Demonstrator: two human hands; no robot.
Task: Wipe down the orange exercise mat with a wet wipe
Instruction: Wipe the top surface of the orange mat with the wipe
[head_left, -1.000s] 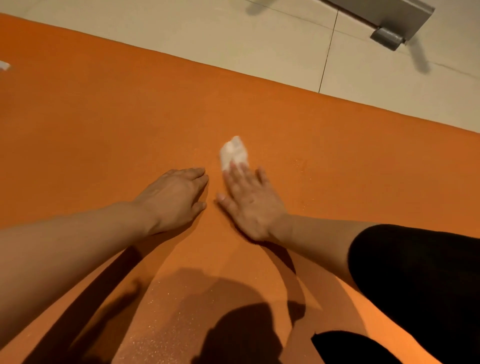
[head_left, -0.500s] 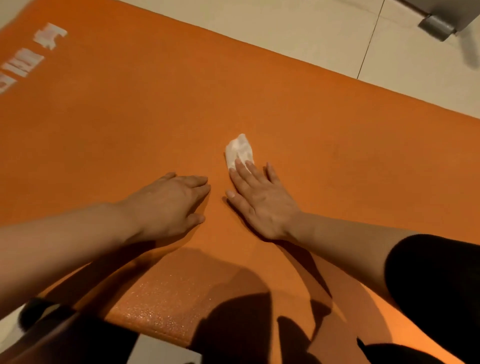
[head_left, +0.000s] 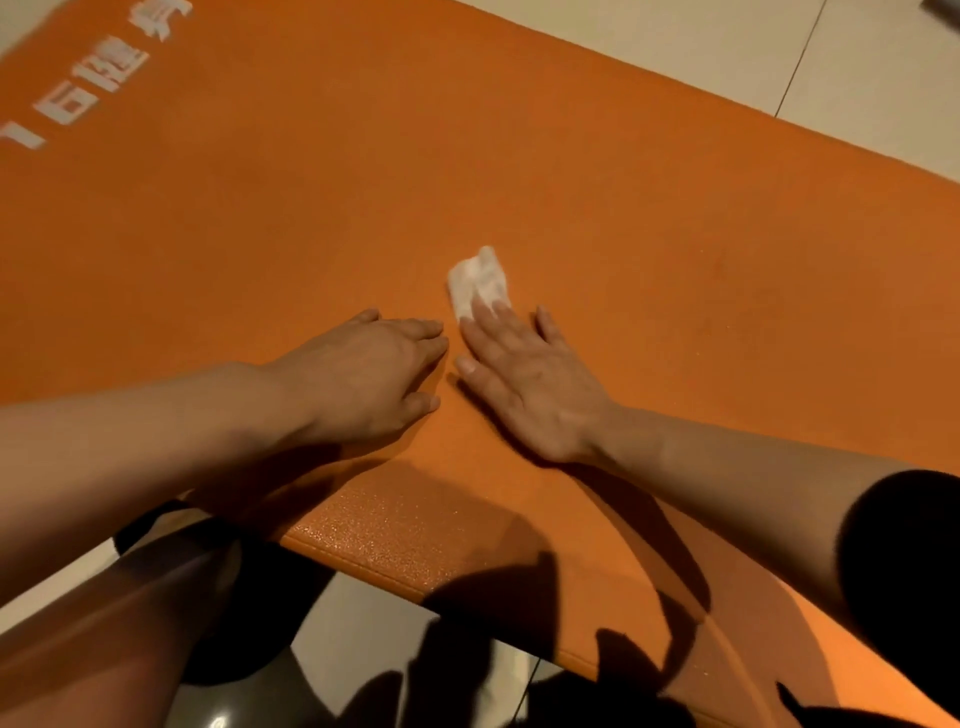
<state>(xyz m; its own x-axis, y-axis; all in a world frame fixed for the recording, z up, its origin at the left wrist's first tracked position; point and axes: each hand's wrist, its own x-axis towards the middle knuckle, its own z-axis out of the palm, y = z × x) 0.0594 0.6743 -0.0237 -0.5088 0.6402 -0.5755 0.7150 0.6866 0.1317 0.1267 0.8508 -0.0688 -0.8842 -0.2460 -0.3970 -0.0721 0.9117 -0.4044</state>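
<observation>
Writing: white printed characters (head_left: 88, 88) at the mat's far left, newly in view, too blurred to read.
Left hand (head_left: 363, 379): flat, fingers together, bracing on the orange exercise mat (head_left: 623, 182); holds nothing, unmoved.
Wet wipe (head_left: 477, 280): crumpled, mid-mat, under the right fingertips, barely shifted.
Right hand (head_left: 524, 374): fingers straight, pressing the wipe.
Meaning: probably wiping proceeds in short strokes.

Matt orange foam mat (head_left: 519, 156), grainy and pebbled near its edge; soft crumpled white wipe (head_left: 478, 280); glossy floor tiles (head_left: 727, 47)
</observation>
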